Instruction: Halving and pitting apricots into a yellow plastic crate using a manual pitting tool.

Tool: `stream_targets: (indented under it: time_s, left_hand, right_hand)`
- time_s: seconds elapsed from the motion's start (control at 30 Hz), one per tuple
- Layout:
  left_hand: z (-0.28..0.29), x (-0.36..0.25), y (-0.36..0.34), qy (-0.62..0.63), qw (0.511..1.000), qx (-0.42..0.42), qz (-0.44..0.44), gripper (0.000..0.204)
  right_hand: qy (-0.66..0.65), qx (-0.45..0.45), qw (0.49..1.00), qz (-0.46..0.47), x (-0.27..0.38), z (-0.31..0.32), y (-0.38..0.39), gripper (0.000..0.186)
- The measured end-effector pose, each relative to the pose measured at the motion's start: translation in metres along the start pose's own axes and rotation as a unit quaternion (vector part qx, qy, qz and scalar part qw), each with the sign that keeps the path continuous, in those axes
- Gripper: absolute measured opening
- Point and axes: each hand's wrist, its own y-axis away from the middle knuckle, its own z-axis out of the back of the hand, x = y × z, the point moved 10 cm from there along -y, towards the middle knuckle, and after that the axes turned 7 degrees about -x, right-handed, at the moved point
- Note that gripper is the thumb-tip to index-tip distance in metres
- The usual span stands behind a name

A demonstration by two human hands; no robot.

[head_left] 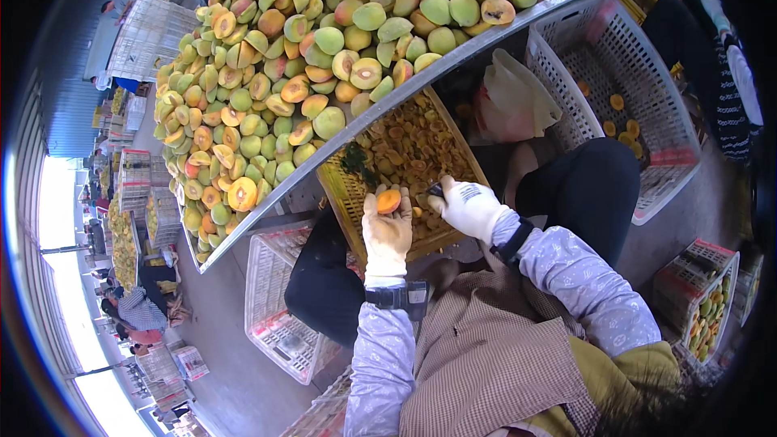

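Note:
My left hand [387,236], in a pale glove, holds up an orange-fleshed peach half [388,201] between the fingers and thumb. To its right is my right hand [471,209], in a white glove, its fingers closed round a small dark object [437,190] whose kind I cannot make out. Both hands are over the near part of a yellow crate [344,202] filled with brownish-orange fruit scraps [413,137]. Beyond it, a big heap of green and reddish peaches [283,57], many of them cut in half, lies on a metal-edged table [324,154].
A white plastic crate [558,109] at the right contains several orange halves [627,136]. Another white crate [263,291] stands left of my knee. A crate of fruit [712,311] sits at the far right. People work among stacked crates [133,186] on the left.

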Motion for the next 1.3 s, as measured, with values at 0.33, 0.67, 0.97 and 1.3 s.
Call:
stream_targets:
  time_s: [0.33,0.67,0.97,1.3]
  left_hand:
    - [0.025,-0.003,0.029,-0.206,0.978,0.040,0.011,0.041]
    - [0.003,-0.023,0.061,-0.343,0.914,0.054,-0.211,0.028]
    - [0.003,-0.131,0.132,-0.382,0.798,-0.031,-0.465,0.041]
    - [0.136,-0.324,0.134,-0.732,0.299,-0.261,-0.554,0.051]
  right_hand:
    - [-0.017,0.008,0.996,0.085,0.020,-0.016,0.013,0.041]
    - [0.096,-0.080,0.969,0.214,0.045,-0.022,0.032,0.024]
    - [0.156,-0.015,0.986,0.054,-0.009,-0.043,0.006,0.019]
    - [0.060,-0.121,0.963,0.234,0.022,-0.043,0.042,0.020]
